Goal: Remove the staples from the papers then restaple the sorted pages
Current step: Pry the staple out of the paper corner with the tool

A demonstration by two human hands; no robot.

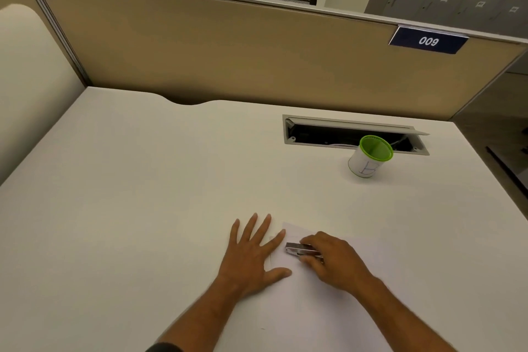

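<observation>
While the papers (328, 294) lie flat at the near edge of the desk (143, 180), the left hand (251, 251) presses open-palmed on their left margin, gripping nothing. Just right of it, over the papers' far left corner, the right hand (334, 258) is closed around a small metal stapler (300, 249); it may be a staple remover, hard to tell. Risk: sheets skewing under light palm pressure, so the staple bites crooked, or the left fingertips (281, 233) getting nicked. Well beyond the papers stands a green-rimmed cup (370, 157).
</observation>
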